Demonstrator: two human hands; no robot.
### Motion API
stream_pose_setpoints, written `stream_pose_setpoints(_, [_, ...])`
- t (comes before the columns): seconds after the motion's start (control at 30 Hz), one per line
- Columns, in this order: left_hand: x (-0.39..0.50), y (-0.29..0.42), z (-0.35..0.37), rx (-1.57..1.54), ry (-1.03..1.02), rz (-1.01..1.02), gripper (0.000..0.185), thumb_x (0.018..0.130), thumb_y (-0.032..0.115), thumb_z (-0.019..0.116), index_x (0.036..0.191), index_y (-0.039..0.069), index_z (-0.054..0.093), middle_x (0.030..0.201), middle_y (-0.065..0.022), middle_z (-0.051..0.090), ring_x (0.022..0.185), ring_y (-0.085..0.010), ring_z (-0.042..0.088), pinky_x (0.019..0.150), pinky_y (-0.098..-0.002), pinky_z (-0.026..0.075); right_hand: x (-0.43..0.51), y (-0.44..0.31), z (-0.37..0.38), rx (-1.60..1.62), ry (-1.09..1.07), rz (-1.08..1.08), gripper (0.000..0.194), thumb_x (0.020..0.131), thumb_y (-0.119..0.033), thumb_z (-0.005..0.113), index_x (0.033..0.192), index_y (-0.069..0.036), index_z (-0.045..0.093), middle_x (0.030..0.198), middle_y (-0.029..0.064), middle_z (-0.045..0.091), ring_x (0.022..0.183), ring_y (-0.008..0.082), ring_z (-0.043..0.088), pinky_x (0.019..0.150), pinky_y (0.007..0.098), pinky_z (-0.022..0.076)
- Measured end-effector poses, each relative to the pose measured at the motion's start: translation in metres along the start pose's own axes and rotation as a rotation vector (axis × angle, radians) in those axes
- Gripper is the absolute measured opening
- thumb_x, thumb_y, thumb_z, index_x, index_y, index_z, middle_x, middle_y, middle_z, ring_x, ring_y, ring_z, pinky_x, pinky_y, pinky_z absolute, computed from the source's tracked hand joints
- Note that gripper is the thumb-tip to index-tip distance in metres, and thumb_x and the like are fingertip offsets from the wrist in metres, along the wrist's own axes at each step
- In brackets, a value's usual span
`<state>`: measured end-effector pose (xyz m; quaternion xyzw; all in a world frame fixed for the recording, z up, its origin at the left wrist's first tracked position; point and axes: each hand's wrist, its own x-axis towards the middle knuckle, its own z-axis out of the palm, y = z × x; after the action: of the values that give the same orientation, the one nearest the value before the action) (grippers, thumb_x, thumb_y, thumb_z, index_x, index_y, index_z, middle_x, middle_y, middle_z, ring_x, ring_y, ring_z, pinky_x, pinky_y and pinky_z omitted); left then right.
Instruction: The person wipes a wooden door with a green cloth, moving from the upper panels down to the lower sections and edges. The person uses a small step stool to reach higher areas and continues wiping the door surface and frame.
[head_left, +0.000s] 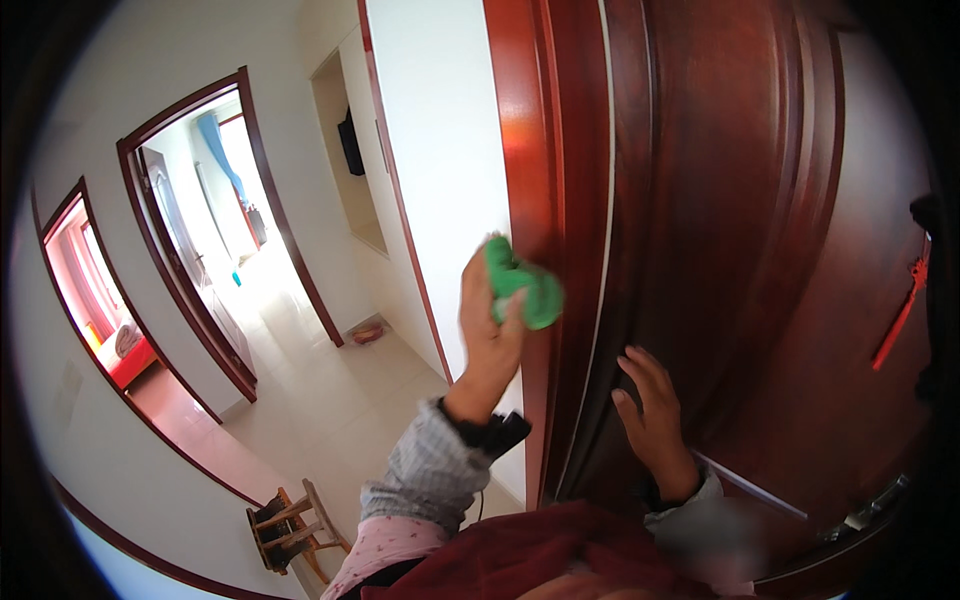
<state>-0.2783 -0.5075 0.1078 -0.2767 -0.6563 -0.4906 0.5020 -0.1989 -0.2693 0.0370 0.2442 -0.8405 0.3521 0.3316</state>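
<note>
My left hand (487, 322) holds a bunched green cloth (529, 289) at the edge of the reddish-brown wooden door frame (536, 187), beside the white wall face (450, 150). The cloth is slightly blurred. Lower and to the right, my right hand (656, 416) holds nothing, its fingers apart, in front of the dark wooden door (720, 225). Whether its fingertips touch the door I cannot tell. A pale strip runs along the door's edge between the two hands.
A wooden stool (289, 529) stands at the lower left. Two doorways open into bright rooms on the left. Reddish items (367, 333) lie on the tiled floor (360, 397) by a cabinet. A red tassel (900, 315) hangs at the far right.
</note>
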Motion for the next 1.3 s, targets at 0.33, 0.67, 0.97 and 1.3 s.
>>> stream_pose_setpoints(0.33, [0.183, 0.023, 0.069, 0.484, 0.136, 0.54, 0.082, 0.088, 0.02, 0.073, 0.155, 0.0, 0.03, 0.158, -0.0354, 0.022, 0.145, -0.0544, 0.024, 0.118, -0.0546, 0.023, -0.046, 0.047, 0.017, 0.112, -0.181, 0.161, 0.034, 0.095, -0.014, 0.064, 0.127, -0.005, 0.063, 0.133, 0.0176, 0.061, 0.125, 0.0361, 0.056, 0.106, 0.0431, 0.0449])
stream_pose_setpoints(0.67, [0.204, 0.012, 0.07, 0.412, 0.166, 0.646, 0.072, 0.093, 0.017, 0.067, 0.152, -0.002, 0.032, 0.157, -0.0346, 0.024, 0.143, -0.0534, 0.027, 0.118, -0.0543, 0.024, -0.038, 0.039, 0.029, 0.131, -0.154, 0.144, 0.031, 0.097, -0.015, 0.06, 0.126, -0.005, 0.064, 0.133, 0.0166, 0.061, 0.124, 0.035, 0.057, 0.105, 0.0419, 0.0458])
stream_pose_setpoints(0.97, [-0.068, 0.003, 0.013, 0.063, -0.332, 0.134, 0.062, 0.086, -0.008, 0.058, 0.146, -0.002, 0.044, 0.154, -0.0285, 0.035, 0.146, -0.0454, 0.032, 0.119, -0.0501, 0.027, -0.014, -0.012, 0.02, 0.606, -0.092, 0.29, 0.045, 0.103, -0.021, 0.056, 0.145, -0.005, 0.048, 0.141, 0.0142, 0.055, 0.13, 0.0273, 0.053, 0.107, 0.0366, 0.0429])
stream_pose_setpoints(1.3, [-0.049, 0.047, 0.02, -0.516, -0.499, -0.175, 0.075, 0.105, 0.046, 0.042, 0.155, -0.005, 0.023, 0.162, -0.0228, 0.025, 0.15, -0.0343, 0.025, 0.121, -0.0425, 0.02, 0.037, -0.036, 0.034, 1.152, 0.182, 0.461, 0.047, 0.105, -0.019, 0.052, 0.147, -0.002, 0.039, 0.136, 0.0093, 0.054, 0.122, 0.0171, 0.053, 0.105, 0.0316, 0.0429])
